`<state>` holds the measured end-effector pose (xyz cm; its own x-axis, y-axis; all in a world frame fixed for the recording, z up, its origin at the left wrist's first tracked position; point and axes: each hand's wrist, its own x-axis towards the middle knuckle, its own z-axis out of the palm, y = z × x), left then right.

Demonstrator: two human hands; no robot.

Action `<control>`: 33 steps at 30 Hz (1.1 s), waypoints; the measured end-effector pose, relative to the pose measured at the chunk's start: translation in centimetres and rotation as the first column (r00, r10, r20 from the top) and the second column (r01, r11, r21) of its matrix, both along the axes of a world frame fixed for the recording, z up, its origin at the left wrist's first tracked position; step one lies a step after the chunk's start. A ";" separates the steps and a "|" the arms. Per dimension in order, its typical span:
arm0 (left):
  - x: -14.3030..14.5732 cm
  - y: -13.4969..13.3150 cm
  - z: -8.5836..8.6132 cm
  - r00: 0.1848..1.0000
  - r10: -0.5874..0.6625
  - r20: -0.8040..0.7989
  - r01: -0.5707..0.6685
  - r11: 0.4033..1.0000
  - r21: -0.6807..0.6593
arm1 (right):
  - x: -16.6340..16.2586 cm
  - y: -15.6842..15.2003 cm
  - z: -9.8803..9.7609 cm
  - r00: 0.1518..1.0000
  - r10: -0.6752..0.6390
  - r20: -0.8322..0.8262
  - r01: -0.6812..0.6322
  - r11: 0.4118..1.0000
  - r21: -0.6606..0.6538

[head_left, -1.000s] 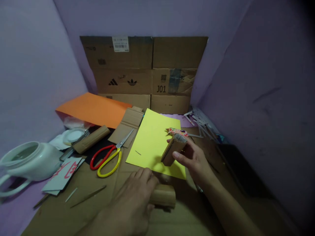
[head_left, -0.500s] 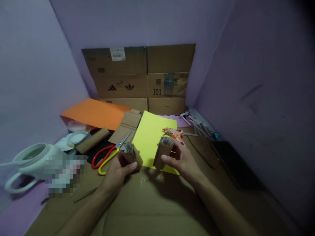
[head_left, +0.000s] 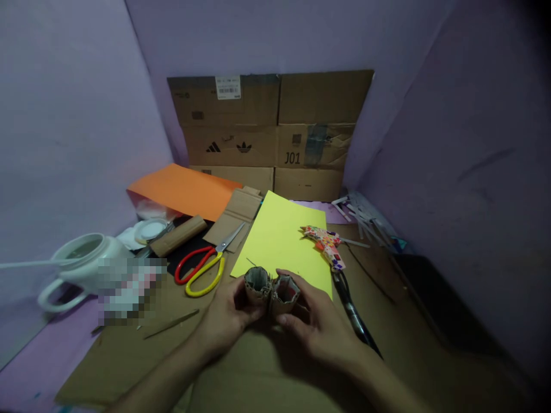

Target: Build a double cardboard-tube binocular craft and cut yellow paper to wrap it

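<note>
Left hand (head_left: 228,314) grasps one hollow brown cardboard tube (head_left: 258,289) and right hand (head_left: 317,324) grasps a second brown cardboard tube (head_left: 284,297), held side by side, open ends up, near a yellow rectangular paper sheet (head_left: 278,238).

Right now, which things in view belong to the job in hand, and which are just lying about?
Belongs to the job:
- left cardboard tube, in the left hand
- right cardboard tube, in the right hand

Seemingly lying about:
- scissors
- glue gun, untouched, though perhaps a tool for it
- yellow sheet
- orange sheet
- white pot
</note>
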<state>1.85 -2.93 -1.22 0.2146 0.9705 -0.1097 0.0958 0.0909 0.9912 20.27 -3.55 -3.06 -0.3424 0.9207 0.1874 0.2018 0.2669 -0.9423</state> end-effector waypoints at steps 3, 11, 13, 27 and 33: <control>-0.1 0.2 -0.5 1.000 -0.006 -0.014 0.006 1.000 0.001 | -0.1 -0.1 -0.3 1.000 -0.010 0.013 0.010 1.000 -0.026; -0.3 0.2 -1.2 0.999 -0.027 -0.024 0.027 0.999 0.020 | -0.4 0.1 -0.4 0.999 0.029 0.020 -0.030 0.998 0.046; -0.2 0.3 -1.2 0.999 -0.031 -0.022 0.032 0.999 0.027 | -0.5 0.2 -0.5 0.998 0.041 0.044 -0.043 0.998 0.044; 0.0 0.6 -0.7 0.980 -0.072 0.183 0.076 0.997 -0.015 | -0.1 0.9 0.7 0.959 0.030 -0.283 -0.095 0.971 -0.221; 0.2 0.9 -0.8 0.966 -0.042 0.255 0.072 0.992 -0.108 | -0.1 1.0 0.6 0.900 -0.032 -0.435 -0.173 0.890 -0.423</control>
<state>2.10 -2.08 -1.99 0.3046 0.9397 -0.1558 -0.1471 0.2080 0.9670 20.13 -2.53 -2.44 -0.3922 0.9154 -0.0911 -0.2416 -0.1980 -0.9500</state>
